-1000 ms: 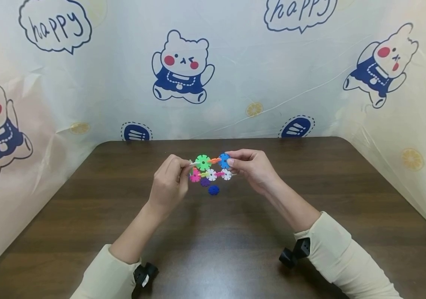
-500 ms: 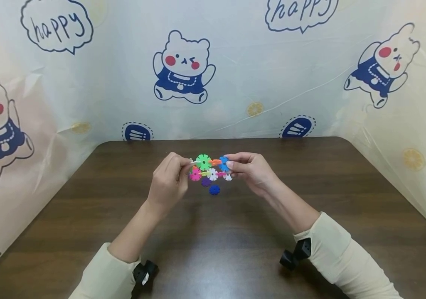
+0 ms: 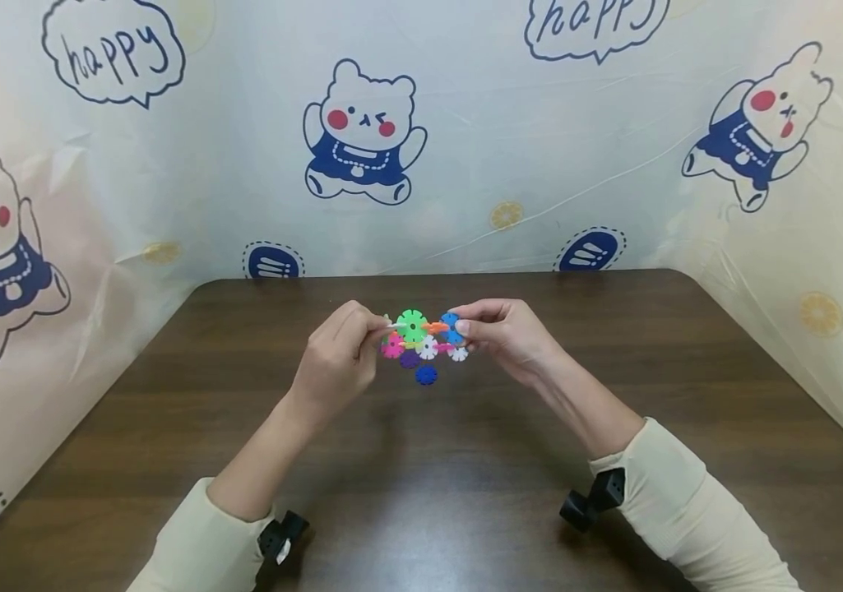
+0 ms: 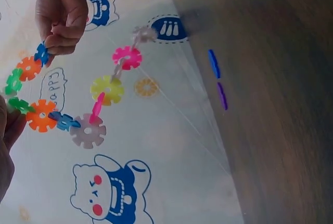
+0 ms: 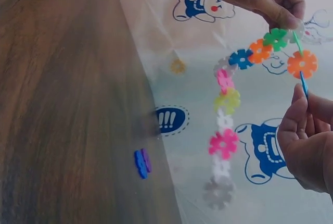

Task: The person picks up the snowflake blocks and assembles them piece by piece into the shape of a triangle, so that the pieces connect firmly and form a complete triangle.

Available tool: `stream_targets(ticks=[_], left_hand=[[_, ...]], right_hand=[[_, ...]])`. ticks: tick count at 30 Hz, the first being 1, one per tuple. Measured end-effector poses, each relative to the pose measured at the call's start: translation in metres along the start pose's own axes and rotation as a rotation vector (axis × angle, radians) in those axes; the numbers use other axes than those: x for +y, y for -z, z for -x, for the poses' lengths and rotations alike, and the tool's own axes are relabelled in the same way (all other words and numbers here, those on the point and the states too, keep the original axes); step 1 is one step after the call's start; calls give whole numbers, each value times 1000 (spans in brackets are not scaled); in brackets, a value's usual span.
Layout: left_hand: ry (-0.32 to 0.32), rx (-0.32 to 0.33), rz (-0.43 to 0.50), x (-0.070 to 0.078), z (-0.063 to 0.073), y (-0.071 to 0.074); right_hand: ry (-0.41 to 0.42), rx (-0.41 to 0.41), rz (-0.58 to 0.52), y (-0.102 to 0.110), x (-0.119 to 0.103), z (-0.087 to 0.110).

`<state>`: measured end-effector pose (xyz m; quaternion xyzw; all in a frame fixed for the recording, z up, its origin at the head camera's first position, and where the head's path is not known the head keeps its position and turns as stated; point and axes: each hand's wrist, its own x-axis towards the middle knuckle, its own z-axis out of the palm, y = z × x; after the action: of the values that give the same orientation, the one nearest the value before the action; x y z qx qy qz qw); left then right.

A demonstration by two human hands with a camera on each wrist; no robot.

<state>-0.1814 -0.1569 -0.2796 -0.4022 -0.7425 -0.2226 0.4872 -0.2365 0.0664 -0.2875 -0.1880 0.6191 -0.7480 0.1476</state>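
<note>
A chain of interlocked plastic snowflake discs hangs between both hands. My left hand pinches a white disc in the chain between thumb and fingers. On its right come a green disc, an orange disc and a blue disc. My right hand pinches that blue end disc. From the left hand the longer part of the chain dangles, with a yellow disc and a pink disc among white ones. The left fingertips are partly hidden in the left wrist view.
On the dark wooden table lie two loose discs, a purple one and a blue one, close together below the chain. A printed bear-pattern sheet hangs beyond the table's far edge. Each sleeve carries a black wrist camera.
Both hands and the held chain have shifted slightly right. The green disc now faces a little further right, and both hands keep their pinch. The two loose discs stay put.
</note>
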Motion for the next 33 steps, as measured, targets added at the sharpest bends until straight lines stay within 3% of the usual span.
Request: stream_targets(ticks=[10, 15, 19, 28, 33], left_hand=[[-75, 60, 31, 0, 2, -9], [-50, 101, -21, -3, 7, -10], [-27, 91, -34, -7, 12, -12], [22, 47, -40, -10, 17, -17], [15, 62, -22, -9, 18, -19]], right_hand=[[43, 98, -63, -3, -2, 4], [33, 195, -120, -11, -2, 2], [18, 242, -167, -16, -1, 1], [44, 242, -110, -14, 2, -1], [54, 244, -89, -13, 2, -1]])
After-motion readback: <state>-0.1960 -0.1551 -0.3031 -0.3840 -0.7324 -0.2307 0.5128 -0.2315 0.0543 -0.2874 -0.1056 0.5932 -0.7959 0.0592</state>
